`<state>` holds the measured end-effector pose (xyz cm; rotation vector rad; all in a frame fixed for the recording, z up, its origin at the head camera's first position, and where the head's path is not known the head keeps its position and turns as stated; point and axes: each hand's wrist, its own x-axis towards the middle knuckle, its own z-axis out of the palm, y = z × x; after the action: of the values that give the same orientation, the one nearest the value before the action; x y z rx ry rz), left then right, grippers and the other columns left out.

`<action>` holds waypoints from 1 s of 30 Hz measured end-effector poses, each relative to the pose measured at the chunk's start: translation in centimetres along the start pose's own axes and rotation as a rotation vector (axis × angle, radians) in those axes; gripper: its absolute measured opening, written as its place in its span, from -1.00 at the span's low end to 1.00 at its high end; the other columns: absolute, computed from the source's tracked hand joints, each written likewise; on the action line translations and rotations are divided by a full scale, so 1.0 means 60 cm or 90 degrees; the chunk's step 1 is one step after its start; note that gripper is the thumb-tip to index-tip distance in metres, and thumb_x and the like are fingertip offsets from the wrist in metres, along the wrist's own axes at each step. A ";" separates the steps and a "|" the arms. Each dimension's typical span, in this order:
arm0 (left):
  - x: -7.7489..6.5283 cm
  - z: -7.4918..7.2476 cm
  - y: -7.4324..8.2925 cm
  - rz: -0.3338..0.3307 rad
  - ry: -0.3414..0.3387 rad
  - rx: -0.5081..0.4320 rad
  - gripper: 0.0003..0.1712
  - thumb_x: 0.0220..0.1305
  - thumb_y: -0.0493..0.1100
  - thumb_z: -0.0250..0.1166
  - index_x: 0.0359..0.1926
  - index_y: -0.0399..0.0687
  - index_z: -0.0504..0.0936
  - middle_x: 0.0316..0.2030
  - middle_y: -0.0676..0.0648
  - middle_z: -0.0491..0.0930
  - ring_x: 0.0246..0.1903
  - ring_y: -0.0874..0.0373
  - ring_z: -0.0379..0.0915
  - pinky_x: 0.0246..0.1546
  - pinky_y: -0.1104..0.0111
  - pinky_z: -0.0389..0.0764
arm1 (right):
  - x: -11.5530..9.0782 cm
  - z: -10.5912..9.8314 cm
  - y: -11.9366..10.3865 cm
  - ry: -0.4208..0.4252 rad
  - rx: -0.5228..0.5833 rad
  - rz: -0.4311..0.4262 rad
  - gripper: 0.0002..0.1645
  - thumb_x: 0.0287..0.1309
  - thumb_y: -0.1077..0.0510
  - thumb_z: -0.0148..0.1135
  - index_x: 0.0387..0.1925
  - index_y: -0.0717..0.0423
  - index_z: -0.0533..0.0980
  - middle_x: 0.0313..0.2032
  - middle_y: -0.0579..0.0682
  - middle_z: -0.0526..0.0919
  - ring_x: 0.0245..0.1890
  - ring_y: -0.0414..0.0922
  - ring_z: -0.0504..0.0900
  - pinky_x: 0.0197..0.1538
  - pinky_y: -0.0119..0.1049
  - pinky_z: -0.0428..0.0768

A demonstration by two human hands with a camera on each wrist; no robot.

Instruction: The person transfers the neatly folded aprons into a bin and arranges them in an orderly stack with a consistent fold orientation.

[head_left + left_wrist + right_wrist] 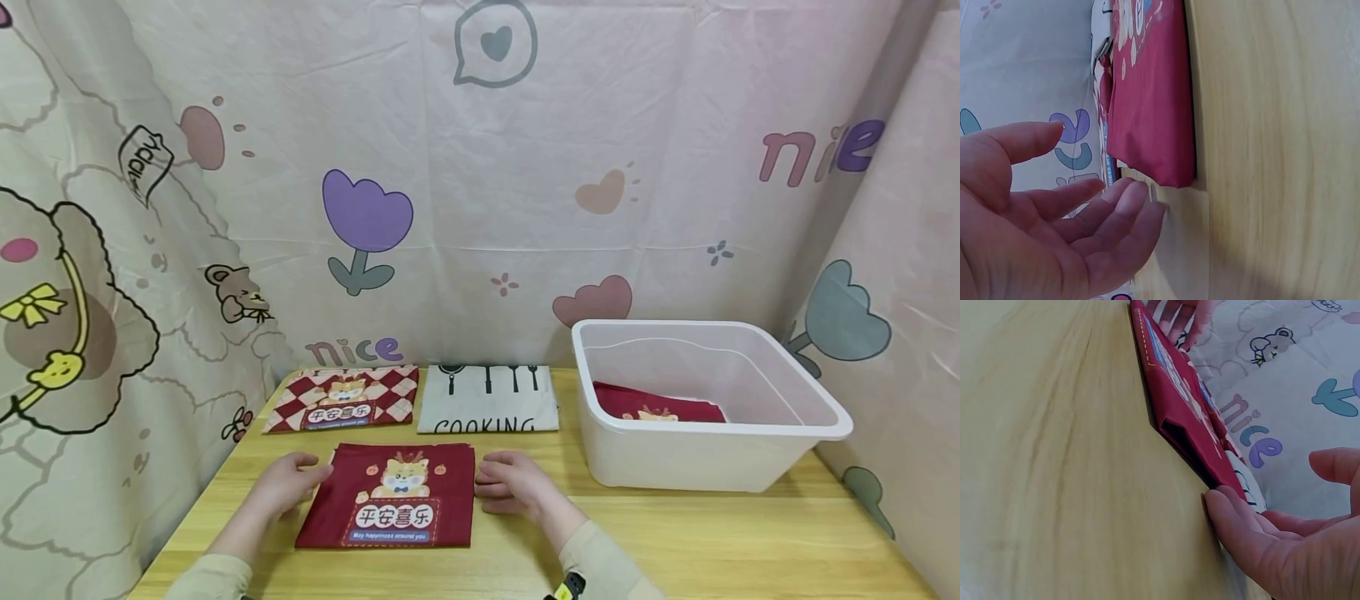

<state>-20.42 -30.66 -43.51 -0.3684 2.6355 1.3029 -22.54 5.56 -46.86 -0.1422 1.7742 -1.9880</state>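
Observation:
A folded dark red cloth (pixel 322 517) with a cartoon animal and Chinese lettering lies flat on the table between the two hands. At its left edge is the left hand (pixel 285 485), fingers relaxed and thumb raised; the left wrist view shows these fingers (pixel 1141 219) just off the cloth's end (pixel 1154 125). The right hand (pixel 517 483) stands at the opposite edge, loosely bent and gripping nothing. In the right wrist view its fingertips (pixel 1225 503) are right at the corner of the red cloth (pixel 1179 400), whose folded layers show at the side.
Behind lie a red-and-cream checked folded cloth (pixel 393 392) and a white folded cloth (pixel 487 404) marked COOKING. To the right, a white plastic bin (pixel 675 458) holds another red cloth (pixel 652 404). A printed curtain (pixel 480 208) closes off the wooden table (pixel 675 542) at the back and sides.

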 end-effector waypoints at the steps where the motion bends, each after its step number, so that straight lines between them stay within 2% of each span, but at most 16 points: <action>1: 0.000 0.000 0.000 -0.009 -0.007 -0.009 -0.23 0.37 0.03 0.22 0.26 -0.57 0.25 0.03 -0.52 0.47 -0.15 -0.21 0.55 -0.41 0.16 0.61 | 0.001 0.000 -0.001 0.001 -0.001 0.003 -0.27 0.38 0.18 0.10 0.32 0.62 0.09 0.03 0.43 0.56 0.02 0.24 0.63 -0.02 0.07 0.64; 4: 0.001 0.000 -0.001 -0.039 -0.024 -0.030 -0.21 0.38 0.05 0.22 0.28 -0.55 0.22 0.14 -0.54 0.40 -0.03 -0.29 0.53 -0.35 0.13 0.65 | 0.005 -0.001 -0.002 0.005 -0.001 0.016 -0.30 0.39 0.18 0.09 0.31 0.61 0.12 0.01 0.40 0.58 -0.02 0.22 0.64 -0.03 0.06 0.64; 8: 0.003 0.001 -0.002 -0.057 -0.030 -0.049 -0.22 0.38 0.04 0.23 0.28 -0.53 0.21 0.11 -0.50 0.44 -0.05 -0.22 0.56 -0.33 0.14 0.65 | 0.008 -0.001 -0.002 0.006 0.006 0.024 -0.31 0.38 0.19 0.09 0.30 0.61 0.13 -0.01 0.37 0.60 -0.04 0.20 0.65 -0.05 0.04 0.65; 18: 0.007 0.004 -0.002 -0.054 -0.027 -0.053 -0.28 0.38 -0.03 0.23 0.25 -0.55 0.24 0.03 -0.45 0.49 -0.13 -0.11 0.58 -0.35 0.17 0.65 | 0.013 0.006 -0.004 0.011 0.008 0.038 -0.34 0.37 0.19 0.13 0.28 0.59 0.19 -0.12 0.29 0.67 -0.22 0.04 0.71 -0.18 -0.13 0.70; 30: 0.012 0.012 -0.008 -0.022 -0.012 -0.036 -0.34 0.35 -0.12 0.25 0.22 -0.59 0.29 0.01 -0.46 0.47 -0.15 -0.08 0.53 -0.33 0.20 0.66 | 0.019 0.003 0.007 0.006 0.017 0.011 -0.45 0.35 0.29 0.12 0.20 0.62 0.24 -0.14 0.31 0.63 -0.30 -0.06 0.68 -0.17 -0.20 0.69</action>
<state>-20.90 -30.49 -44.48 -0.4058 2.5695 1.3651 -23.37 4.87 -47.48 -0.1087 1.7481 -2.0015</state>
